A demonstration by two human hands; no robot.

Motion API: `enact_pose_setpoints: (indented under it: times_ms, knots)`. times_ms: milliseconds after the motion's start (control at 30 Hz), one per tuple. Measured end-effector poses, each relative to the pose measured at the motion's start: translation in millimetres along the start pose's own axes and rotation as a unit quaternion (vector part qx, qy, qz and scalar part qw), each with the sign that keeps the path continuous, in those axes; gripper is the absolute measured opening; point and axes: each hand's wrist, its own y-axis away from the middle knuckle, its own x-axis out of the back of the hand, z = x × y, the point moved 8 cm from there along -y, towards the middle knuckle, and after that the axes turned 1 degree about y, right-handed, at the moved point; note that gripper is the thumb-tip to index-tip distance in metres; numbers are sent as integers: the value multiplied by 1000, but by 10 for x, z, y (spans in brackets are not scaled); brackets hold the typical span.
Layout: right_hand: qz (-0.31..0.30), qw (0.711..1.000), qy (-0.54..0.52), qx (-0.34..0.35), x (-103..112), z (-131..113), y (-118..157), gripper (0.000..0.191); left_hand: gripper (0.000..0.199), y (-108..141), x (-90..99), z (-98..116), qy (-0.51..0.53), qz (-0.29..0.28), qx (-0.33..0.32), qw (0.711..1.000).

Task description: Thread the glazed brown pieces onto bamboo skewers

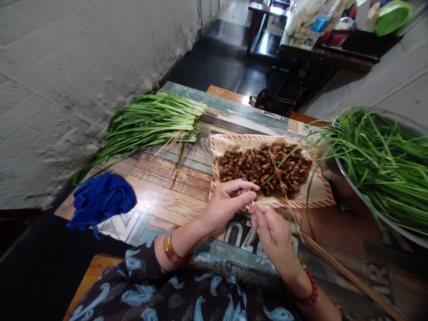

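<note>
My left hand (232, 196) is closed in a pinch at the front edge of a paper-lined tray (321, 198). A small brown silkworm pupa (253, 190) shows at its fingertips. My right hand (270, 227) is pinched just below, its fingertips touching the left hand's; whatever lies between them is too small to make out. Many glossy brown pupae (247, 165) lie heaped on the tray. A green chive blade (281, 164) crosses the heap, its lower end close to my left fingertips. Thin wooden skewers (347, 266) lie in a bundle right of my right hand.
Trimmed chives (157, 116) with several skewers (174, 156) lie at the table's back left. A blue cloth (102, 198) rests at the left edge. On the right stands a metal bowl (351, 183) heaped with loose chives (384, 151). A black bag (274, 102) sits beyond the table.
</note>
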Motion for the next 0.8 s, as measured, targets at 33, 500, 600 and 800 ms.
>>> enact_pose_setpoints:
  times_ms: [33,500,600,800]
  knots:
    - [1,1000,1,1,-2,-1,-4,20,29,1,3,2,-1,3,1,1000]
    - [17,1000,14,13,-20,-15,-44,19,28,-2,8,23,-7,10,-19,1000]
    - [11,1000,1,6,-25,17,-42,18,29,-3,-4,29,-5,-2,-10,1000]
    - [-15,997,-71,-40,-20,101,-57,19,50,-25,-19,85,23,-29,8,999]
